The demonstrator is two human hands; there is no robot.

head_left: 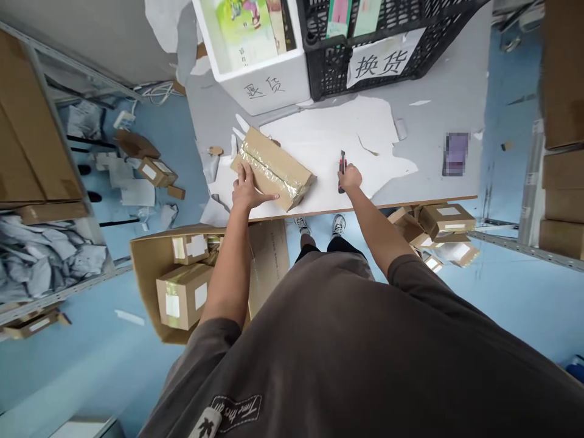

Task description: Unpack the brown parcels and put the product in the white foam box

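While the left hand lies flat and spread on a taped box, the right hand is curled around a box cutter.
The taped box sits near the front edge of the white table, and the box cutter touches the tabletop just beside it.
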